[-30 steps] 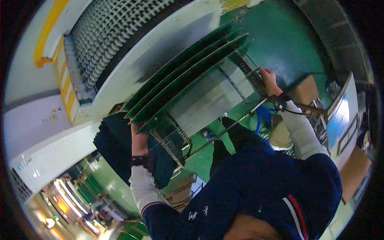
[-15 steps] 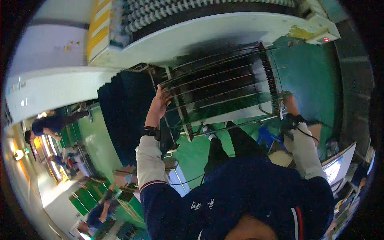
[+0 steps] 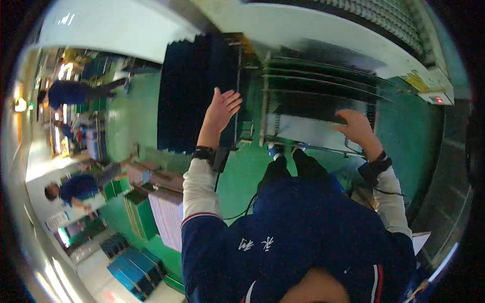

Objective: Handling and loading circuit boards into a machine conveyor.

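Note:
My left hand (image 3: 222, 108) hangs with fingers spread and nothing in it, at the right edge of a tall stack of dark blue-black sheets (image 3: 189, 96). To the right, my right hand (image 3: 355, 129) is held with thumb and fingers apart, also holding nothing. It is over the front right part of a metal rack (image 3: 264, 108). Several thin dark panels (image 3: 323, 77) stand across that rack's far part, running left to right. Dark bands circle both wrists, and a cable trails from the right one.
A pale machine (image 3: 348, 38) with rows of rollers (image 3: 374, 20) lies beyond the rack. Striped stacks of boards (image 3: 164, 214) and a blue stack (image 3: 134, 272) stand at lower left. Two people (image 3: 70, 93) (image 3: 78, 189) are off to the left. My feet are on the green floor near the rack.
Both hands have come off the ends of the rack's front panel and opened. That panel no longer shows at the rack's front. The view has swung, shifting rack and dark stack rightward.

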The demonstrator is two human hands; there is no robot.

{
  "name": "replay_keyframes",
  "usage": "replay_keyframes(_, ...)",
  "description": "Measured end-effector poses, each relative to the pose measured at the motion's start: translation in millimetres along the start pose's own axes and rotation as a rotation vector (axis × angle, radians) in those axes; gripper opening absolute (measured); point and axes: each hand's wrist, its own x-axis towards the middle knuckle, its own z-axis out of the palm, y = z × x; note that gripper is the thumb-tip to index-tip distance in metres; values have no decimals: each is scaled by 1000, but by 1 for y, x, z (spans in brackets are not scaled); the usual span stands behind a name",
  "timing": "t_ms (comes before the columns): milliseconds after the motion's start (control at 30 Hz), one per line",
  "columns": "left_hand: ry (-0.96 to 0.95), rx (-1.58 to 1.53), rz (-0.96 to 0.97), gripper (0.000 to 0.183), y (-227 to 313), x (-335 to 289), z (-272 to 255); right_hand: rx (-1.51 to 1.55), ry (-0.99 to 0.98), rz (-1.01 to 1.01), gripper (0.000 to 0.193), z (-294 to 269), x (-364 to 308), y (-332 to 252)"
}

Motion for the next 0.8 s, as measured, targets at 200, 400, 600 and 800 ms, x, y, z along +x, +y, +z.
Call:
replay_keyframes(200, 51, -295, 202, 66, 7, -52, -21, -247, -14, -61, 18, 50, 18, 7)
replay_keyframes(400, 17, -464, 331, 60, -19, -116, -67, -371, -49, -13, 22, -9, 6, -51)
replay_keyframes(600, 56, -640, 305, 51, -89, -148, -126, -340, 199, 41, 39, -99, -34, -79)
replay_keyframes(800, 99, -650, 334, 47, -103, -157, -117, 184, 470, 244, 42, -160, -57, -62)
